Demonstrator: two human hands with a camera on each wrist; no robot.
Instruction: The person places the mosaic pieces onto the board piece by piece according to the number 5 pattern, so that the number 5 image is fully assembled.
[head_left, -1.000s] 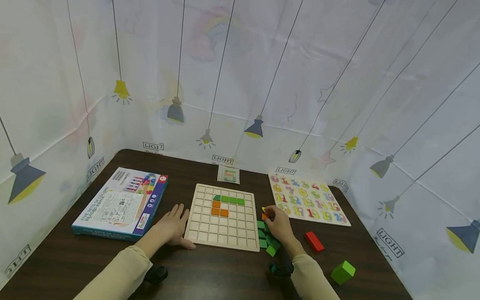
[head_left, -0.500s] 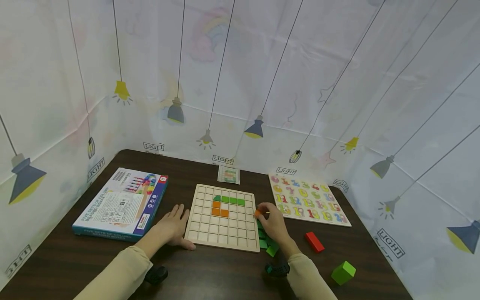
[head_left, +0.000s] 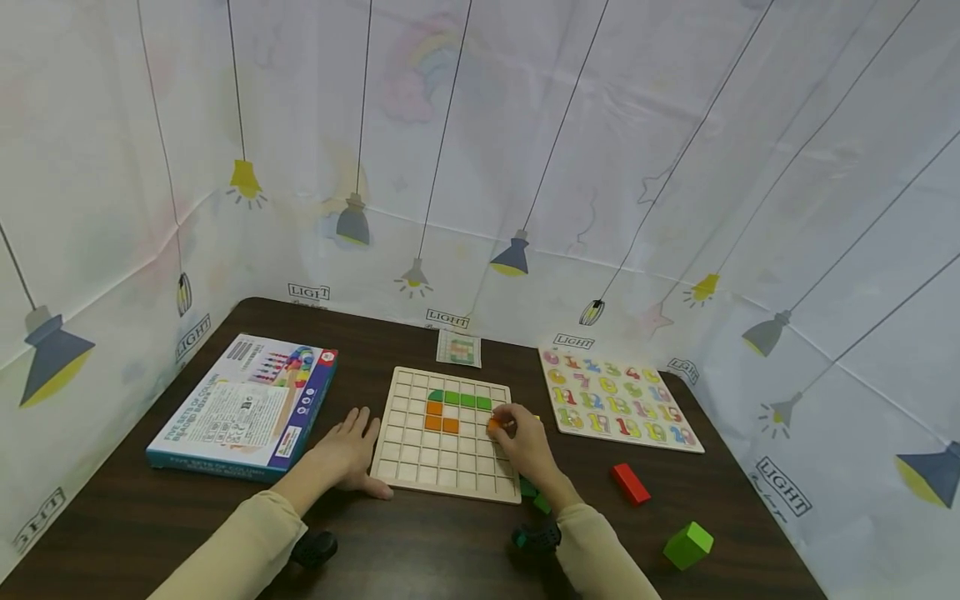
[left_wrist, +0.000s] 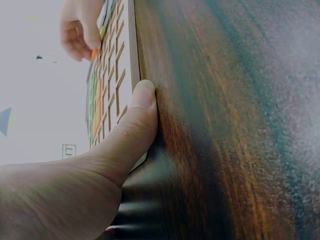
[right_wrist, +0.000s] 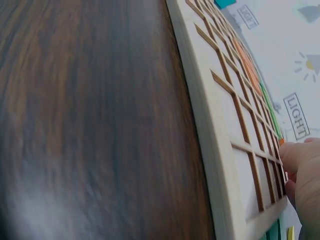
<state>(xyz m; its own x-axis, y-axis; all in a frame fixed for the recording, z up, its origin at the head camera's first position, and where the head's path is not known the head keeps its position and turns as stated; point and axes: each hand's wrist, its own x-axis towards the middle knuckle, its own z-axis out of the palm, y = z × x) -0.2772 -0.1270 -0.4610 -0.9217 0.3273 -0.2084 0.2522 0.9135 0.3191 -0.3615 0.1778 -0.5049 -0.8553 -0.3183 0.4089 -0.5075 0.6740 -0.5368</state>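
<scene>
A square wooden grid board [head_left: 420, 467] lies on the dark table. Set in its cells are a rounded green piece [head_left: 436, 396], a row of green square tiles [head_left: 468, 401] and several orange square tiles [head_left: 433, 422]. My right hand [head_left: 527, 442] is over the board's right side and pinches a small orange tile [head_left: 493, 427] between thumb and fingers. At the left edge of the board my left hand [head_left: 347, 454] rests with spread, straight fingers. Its thumb [left_wrist: 142, 97] lies along the board's near edge in the left wrist view.
Loose green pieces [head_left: 542, 502] lie right of the board, partly hidden by my right forearm. Farther right are a red block [head_left: 631, 484], a green block [head_left: 687, 546] and a number puzzle board [head_left: 618, 398]. A boxed toy [head_left: 243, 408] lies left; a small pattern card [head_left: 459, 348] lies behind.
My right hand has picked up the orange tile from beside the board and carried it left, over the grid. The left hand has stayed in place.
</scene>
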